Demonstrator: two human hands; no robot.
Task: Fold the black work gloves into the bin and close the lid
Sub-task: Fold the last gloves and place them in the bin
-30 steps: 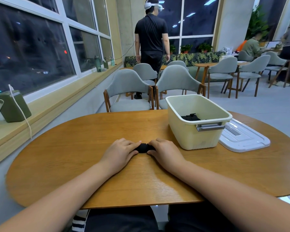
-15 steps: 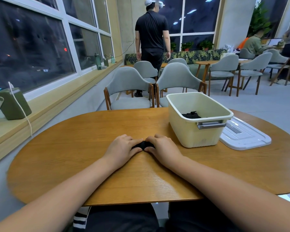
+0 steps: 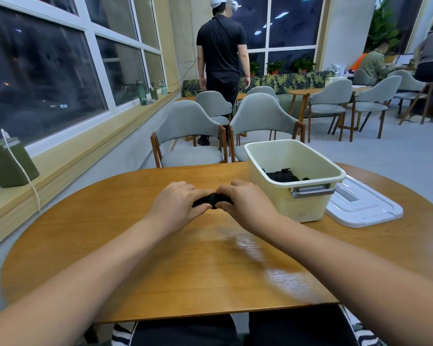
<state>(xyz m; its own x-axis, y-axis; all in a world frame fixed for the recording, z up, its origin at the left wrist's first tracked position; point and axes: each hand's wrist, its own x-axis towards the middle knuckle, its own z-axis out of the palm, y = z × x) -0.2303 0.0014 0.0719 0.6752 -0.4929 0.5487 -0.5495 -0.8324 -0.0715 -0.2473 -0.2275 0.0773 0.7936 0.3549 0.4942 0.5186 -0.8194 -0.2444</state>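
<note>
A small folded black work glove (image 3: 211,200) sits at the middle of the round wooden table (image 3: 110,233), mostly covered by my hands. My left hand (image 3: 178,203) grips its left end and my right hand (image 3: 245,203) grips its right end, fingers curled over it. To the right stands the cream bin (image 3: 308,208), open, with another black glove (image 3: 283,175) lying inside. The bin's white lid (image 3: 365,208) lies flat on the table just right of the bin.
Two grey chairs (image 3: 190,136) stand at the table's far side. A person in black (image 3: 221,53) stands beyond them, back turned. A green box with a white cable (image 3: 8,163) sits on the window ledge at left. More tables and seated people are at the far right.
Both hands have lifted slightly and bunched the glove tighter between them. The view has tilted a little; the bin and lid have not moved.
</note>
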